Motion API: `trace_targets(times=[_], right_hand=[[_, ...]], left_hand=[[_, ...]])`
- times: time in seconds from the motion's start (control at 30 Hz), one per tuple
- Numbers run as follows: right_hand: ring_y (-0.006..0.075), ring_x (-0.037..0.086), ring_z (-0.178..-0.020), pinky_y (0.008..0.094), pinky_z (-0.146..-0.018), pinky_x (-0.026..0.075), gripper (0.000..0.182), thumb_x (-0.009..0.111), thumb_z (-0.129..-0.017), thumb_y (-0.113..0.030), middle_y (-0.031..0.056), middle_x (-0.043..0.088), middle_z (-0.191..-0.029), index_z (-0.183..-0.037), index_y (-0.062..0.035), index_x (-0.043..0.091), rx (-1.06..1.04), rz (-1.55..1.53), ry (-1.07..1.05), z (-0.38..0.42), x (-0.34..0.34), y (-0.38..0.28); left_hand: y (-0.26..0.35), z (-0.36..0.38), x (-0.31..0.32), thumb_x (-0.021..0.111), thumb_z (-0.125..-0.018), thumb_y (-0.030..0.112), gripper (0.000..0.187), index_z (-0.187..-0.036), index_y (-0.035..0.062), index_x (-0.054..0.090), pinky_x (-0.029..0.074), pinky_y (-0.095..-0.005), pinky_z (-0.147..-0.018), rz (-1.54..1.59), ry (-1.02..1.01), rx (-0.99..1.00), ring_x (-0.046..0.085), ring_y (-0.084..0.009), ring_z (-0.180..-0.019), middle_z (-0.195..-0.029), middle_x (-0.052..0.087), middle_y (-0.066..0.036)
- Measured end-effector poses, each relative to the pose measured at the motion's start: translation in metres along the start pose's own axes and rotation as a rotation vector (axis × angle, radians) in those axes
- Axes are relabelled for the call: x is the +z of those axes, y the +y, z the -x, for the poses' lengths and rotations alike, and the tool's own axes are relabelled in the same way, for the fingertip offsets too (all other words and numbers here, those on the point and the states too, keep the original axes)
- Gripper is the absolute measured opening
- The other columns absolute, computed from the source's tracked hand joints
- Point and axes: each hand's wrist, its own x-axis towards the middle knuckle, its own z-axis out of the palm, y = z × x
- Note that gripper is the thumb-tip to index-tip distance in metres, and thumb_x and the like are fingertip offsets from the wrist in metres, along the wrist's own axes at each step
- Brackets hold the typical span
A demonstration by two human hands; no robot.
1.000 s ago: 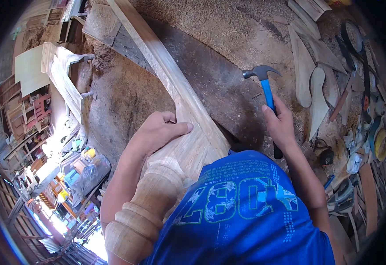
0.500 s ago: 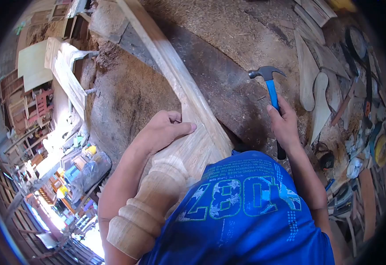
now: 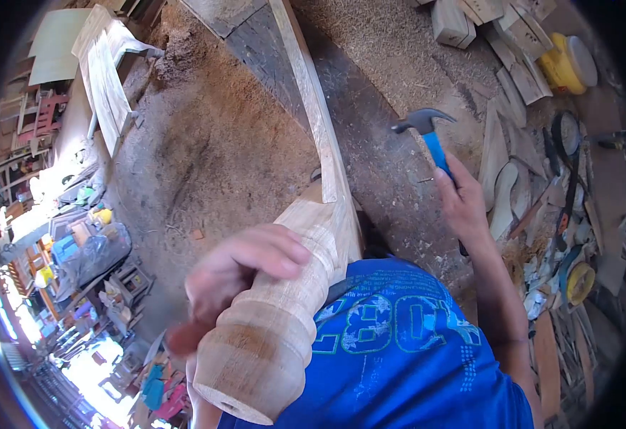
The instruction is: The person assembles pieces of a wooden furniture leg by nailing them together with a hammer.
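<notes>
A carved wooden furniture leg point(image 3: 270, 314) lies across my lap, its thick turned end near the camera. From it a long straight wooden rail point(image 3: 313, 93) runs away over the work surface. My left hand point(image 3: 245, 268), slightly blurred, has its fingers laid over the turned part, with the thumb low on the left side. My right hand point(image 3: 463, 200) is closed round the blue handle of a claw hammer point(image 3: 434, 146), held to the right of the rail. A small nail-like bit point(image 3: 426, 180) shows beside my right thumb.
A dark board point(image 3: 377, 136) lies beneath the rail amid sawdust. To the right are cut wood pieces point(image 3: 502, 193), a yellow container point(image 3: 569, 64) and a roll of tape point(image 3: 580, 284). A pale wooden piece point(image 3: 105, 86) stands at upper left, with cluttered goods below it.
My left hand has shifted from the flat joint down onto the turned part. The leg has swung and come nearer the camera. The hammer stays in my right hand, slightly lower left.
</notes>
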Motion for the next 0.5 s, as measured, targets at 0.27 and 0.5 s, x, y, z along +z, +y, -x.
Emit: trace_targets(times=[0.27, 0.5], right_hand=[[0.0425, 0.066, -0.089, 0.0465, -0.072, 0.052, 0.037, 0.059, -0.098, -0.018, 0.0215, 0.068, -0.101, -0.135, -0.0106, 0.058, -0.547, 0.500, -0.234, -0.028, -0.007, -0.102], [0.0398, 0.067, -0.088, 0.0519, -0.075, 0.051, 0.038, 0.057, -0.097, -0.020, 0.0164, 0.071, -0.095, -0.135, -0.0161, 0.059, -0.778, 1.057, -0.628, -0.052, 0.015, -0.221]], left_hand=[[-0.030, -0.013, 0.016, 0.086, -0.069, 0.043, 0.076, -0.127, -0.0014, 0.062, 0.048, -0.0424, -0.096, -0.505, -0.239, 0.465, 0.067, -0.0295, -0.104, -0.113, 0.070, -0.013], [-0.055, -0.025, 0.070, 0.083, -0.073, 0.035, 0.070, -0.125, -0.0064, 0.059, 0.052, -0.0406, -0.083, -0.566, -0.001, 0.656, 0.068, -0.0299, -0.093, -0.109, 0.069, -0.015]])
